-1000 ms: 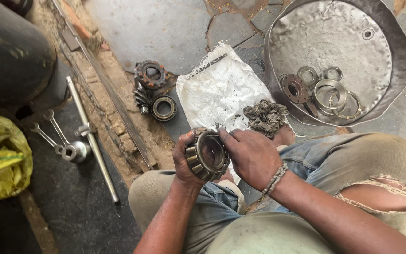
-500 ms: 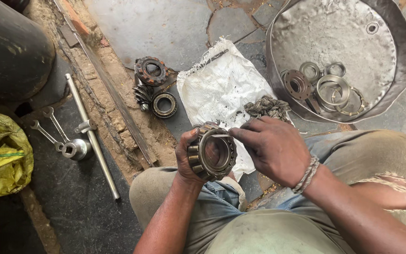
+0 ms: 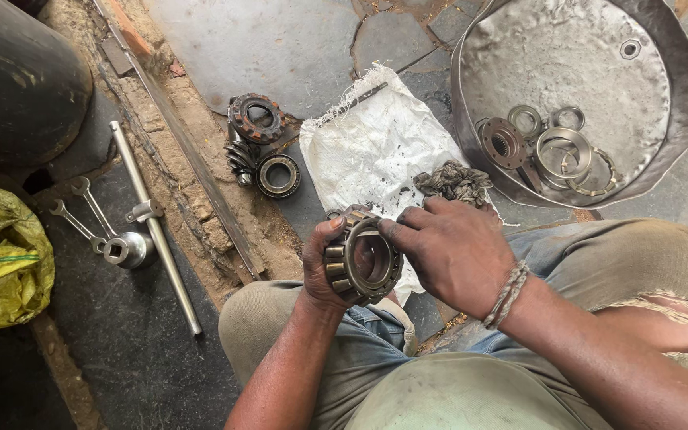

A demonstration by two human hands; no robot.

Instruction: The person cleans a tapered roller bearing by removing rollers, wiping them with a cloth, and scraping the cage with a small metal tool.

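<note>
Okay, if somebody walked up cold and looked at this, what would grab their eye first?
Most likely the greasy roller bearing at centre, gripped in the left hand while the right hand covers its far side with fingers at its rim. Next, the big dented metal basin at upper right, holding rings and a flange. Then the white sack spread on the floor, with more bearings to its left.

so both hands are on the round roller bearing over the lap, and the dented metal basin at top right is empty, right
Not quite. The left hand and right hand do hold the round greasy roller bearing, but the dented metal basin is not empty: the head view shows metal rings and a flanged disc lying inside it.
</note>
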